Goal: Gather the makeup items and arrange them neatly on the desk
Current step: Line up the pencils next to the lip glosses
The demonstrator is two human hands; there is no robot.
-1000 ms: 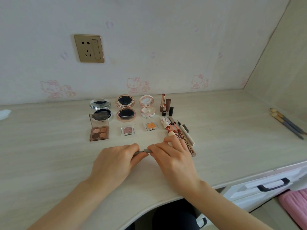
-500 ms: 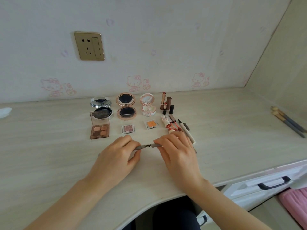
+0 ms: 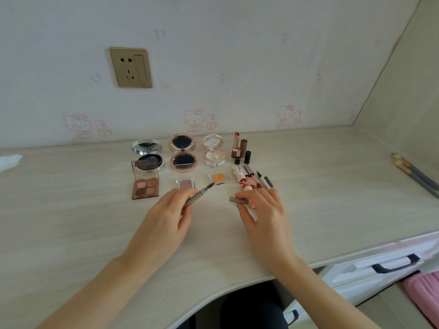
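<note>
Holding uncapped brow wand [image 3: 199, 194] in left hand [image 3: 166, 220], cap [image 3: 238, 200] in right hand [image 3: 263, 213]; compacts [image 3: 182, 151] sitting aligned at twelve o'clock; brushes [image 3: 414, 173] lying ungathered at three o'clock.

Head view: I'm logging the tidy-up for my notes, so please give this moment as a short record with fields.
left hand: holds the grey brow pen, its spoolie tip bare and pointing up and right
right hand: pinches the grey cap, pulled off and apart from the pen
back row: three open compacts, then upright lipsticks
front row: eyeshadow quad, two single pans, a cluster of pens
desk: two brushes lie at the far right
</note>
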